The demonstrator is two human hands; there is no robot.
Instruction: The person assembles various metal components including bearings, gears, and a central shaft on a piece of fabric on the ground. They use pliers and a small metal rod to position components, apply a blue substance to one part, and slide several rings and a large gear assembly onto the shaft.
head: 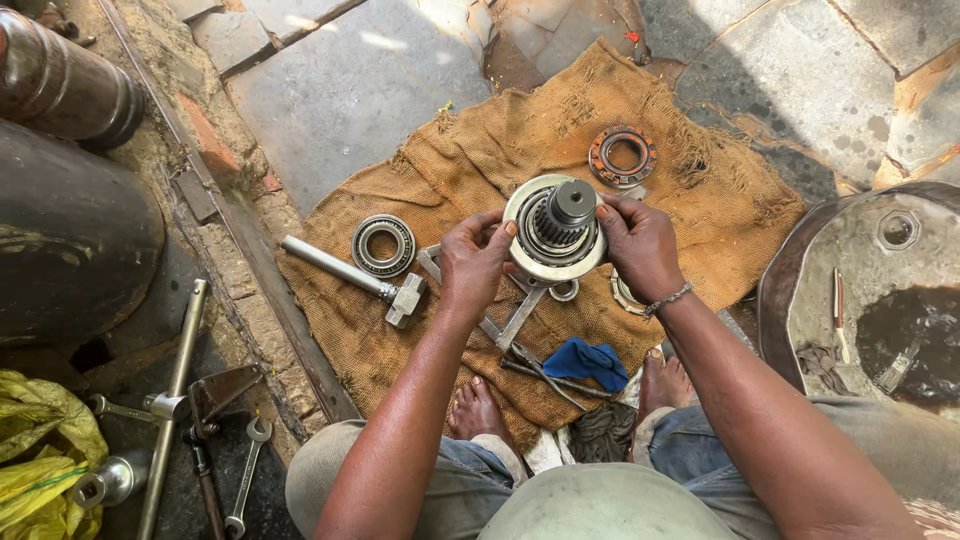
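At centre frame, the left hand (473, 262) and right hand (637, 245) grasp a round splined hub (555, 228) with their fingers, above burlap sacking (480, 160).

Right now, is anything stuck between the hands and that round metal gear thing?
Nothing visible. The left hand and right hand grip the round splined hub directly at its rim, above the burlap cloth.
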